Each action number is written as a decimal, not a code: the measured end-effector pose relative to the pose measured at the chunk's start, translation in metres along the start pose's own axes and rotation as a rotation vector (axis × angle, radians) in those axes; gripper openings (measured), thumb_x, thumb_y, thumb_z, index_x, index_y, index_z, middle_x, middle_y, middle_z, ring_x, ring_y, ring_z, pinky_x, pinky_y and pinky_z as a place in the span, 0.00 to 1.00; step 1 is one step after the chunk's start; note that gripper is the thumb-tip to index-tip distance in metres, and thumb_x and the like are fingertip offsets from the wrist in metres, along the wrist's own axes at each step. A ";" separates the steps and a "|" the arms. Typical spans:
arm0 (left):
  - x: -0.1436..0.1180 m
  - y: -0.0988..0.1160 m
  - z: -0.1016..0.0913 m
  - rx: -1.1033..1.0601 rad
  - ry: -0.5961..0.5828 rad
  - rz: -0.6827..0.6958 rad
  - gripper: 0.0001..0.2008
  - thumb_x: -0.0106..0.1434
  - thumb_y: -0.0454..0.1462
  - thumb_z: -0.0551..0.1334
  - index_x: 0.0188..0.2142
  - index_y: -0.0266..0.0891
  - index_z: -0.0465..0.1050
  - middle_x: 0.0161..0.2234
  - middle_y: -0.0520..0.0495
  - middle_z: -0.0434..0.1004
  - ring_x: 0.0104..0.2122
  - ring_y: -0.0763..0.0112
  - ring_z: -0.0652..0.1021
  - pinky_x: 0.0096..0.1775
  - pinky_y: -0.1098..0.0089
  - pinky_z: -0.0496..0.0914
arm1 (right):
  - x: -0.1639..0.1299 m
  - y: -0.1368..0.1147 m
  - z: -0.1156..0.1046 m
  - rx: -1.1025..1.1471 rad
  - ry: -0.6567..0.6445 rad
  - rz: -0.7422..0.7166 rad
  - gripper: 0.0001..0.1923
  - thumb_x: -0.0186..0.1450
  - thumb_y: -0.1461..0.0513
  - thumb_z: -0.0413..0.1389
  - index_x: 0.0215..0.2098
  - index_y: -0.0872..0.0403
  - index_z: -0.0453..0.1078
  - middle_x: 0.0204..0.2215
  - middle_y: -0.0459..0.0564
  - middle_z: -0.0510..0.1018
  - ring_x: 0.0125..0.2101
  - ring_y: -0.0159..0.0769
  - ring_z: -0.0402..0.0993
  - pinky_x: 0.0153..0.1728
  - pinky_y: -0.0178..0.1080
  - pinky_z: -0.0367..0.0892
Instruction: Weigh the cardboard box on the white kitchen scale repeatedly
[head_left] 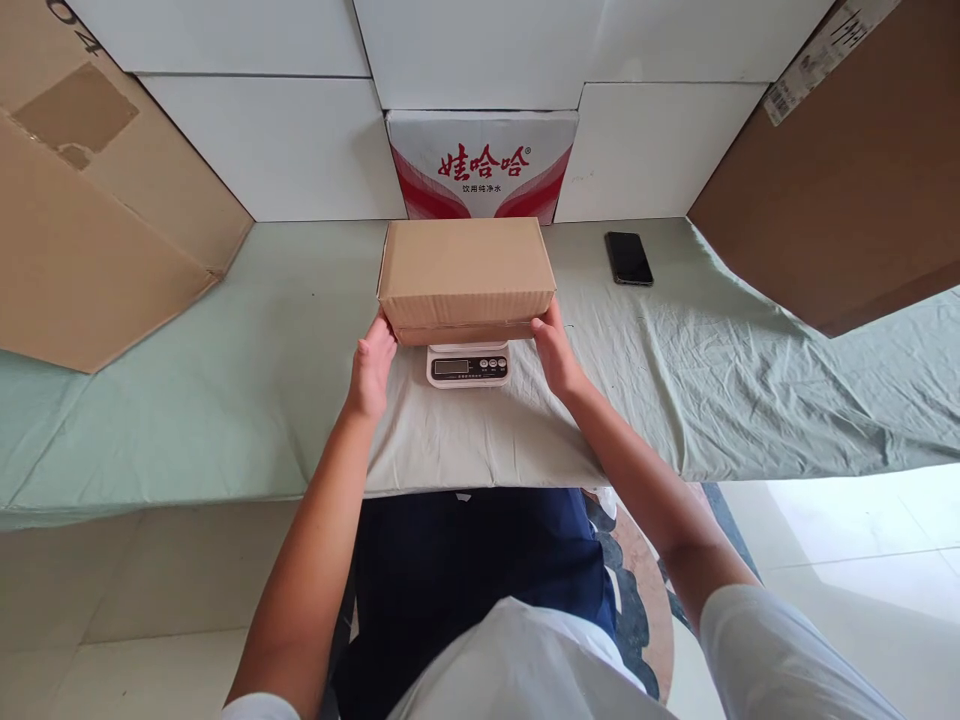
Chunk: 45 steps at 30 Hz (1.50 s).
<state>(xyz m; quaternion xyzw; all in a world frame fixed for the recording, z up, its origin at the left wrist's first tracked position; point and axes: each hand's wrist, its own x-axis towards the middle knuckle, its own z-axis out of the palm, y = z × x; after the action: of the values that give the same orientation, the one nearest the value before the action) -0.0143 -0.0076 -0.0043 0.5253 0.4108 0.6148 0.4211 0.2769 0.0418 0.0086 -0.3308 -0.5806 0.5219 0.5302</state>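
Cardboard box (469, 265) ends sit grasped between my left hand (373, 365) and right hand (556, 355); I'd best hold it level, centred over the digital scale (469, 368).

white panels (262, 150) behind a green cloth-covered table (247, 400), pale tiled floor (847, 570) below, brighter at right
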 end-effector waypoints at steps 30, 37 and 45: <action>0.007 -0.009 -0.017 0.012 0.100 0.017 0.53 0.63 0.79 0.52 0.76 0.58 0.72 0.84 0.48 0.60 0.85 0.48 0.54 0.84 0.48 0.51 | 0.007 0.012 -0.022 -0.024 0.201 0.009 0.53 0.65 0.28 0.55 0.82 0.30 0.49 0.88 0.38 0.48 0.89 0.50 0.36 0.89 0.65 0.41; 0.009 -0.013 -0.018 -0.010 0.107 0.017 0.53 0.62 0.80 0.55 0.75 0.58 0.74 0.84 0.48 0.60 0.85 0.47 0.55 0.84 0.48 0.52 | 0.008 0.015 -0.022 0.024 0.216 0.020 0.53 0.64 0.29 0.57 0.81 0.32 0.50 0.88 0.39 0.50 0.89 0.49 0.38 0.89 0.63 0.39; 0.013 -0.020 -0.026 0.009 0.071 0.040 0.57 0.61 0.82 0.53 0.77 0.56 0.71 0.84 0.47 0.60 0.85 0.46 0.55 0.84 0.47 0.52 | 0.011 0.022 -0.026 0.052 0.200 0.010 0.55 0.60 0.26 0.61 0.79 0.30 0.55 0.87 0.37 0.54 0.89 0.49 0.40 0.90 0.63 0.37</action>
<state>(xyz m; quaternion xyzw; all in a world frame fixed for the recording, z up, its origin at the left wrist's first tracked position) -0.0391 0.0088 -0.0221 0.5131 0.4178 0.6395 0.3913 0.2956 0.0644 -0.0125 -0.3702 -0.5094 0.5036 0.5914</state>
